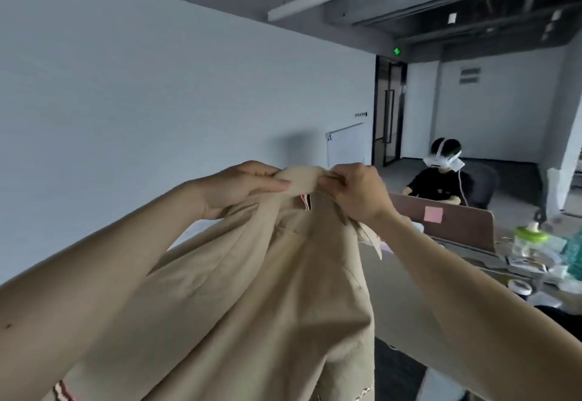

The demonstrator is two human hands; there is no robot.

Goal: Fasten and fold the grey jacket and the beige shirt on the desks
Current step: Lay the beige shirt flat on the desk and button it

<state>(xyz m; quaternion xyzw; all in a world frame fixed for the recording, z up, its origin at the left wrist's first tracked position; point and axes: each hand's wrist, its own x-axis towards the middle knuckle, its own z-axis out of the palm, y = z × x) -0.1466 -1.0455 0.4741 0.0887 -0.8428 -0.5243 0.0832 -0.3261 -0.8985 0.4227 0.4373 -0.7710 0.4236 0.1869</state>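
The beige shirt (261, 290) hangs in the air in front of me, held up by its collar. My left hand (242, 188) grips the collar's left side, fingers curled over the folded edge. My right hand (352, 191) pinches the collar's right side. A small red, white and dark striped tab (305, 201) shows just under the collar between my hands. The shirt's body drapes down and fills the lower middle of the view. A striped cuff or hem (63, 391) shows at the bottom left. The grey jacket is not in view.
A desk (491, 259) at the right carries a green-capped bottle (530, 238), papers and small items. A brown divider panel (456, 221) with a pink note stands behind it. A person wearing a white headset (441, 177) sits beyond. A pale wall (157, 101) fills the left.
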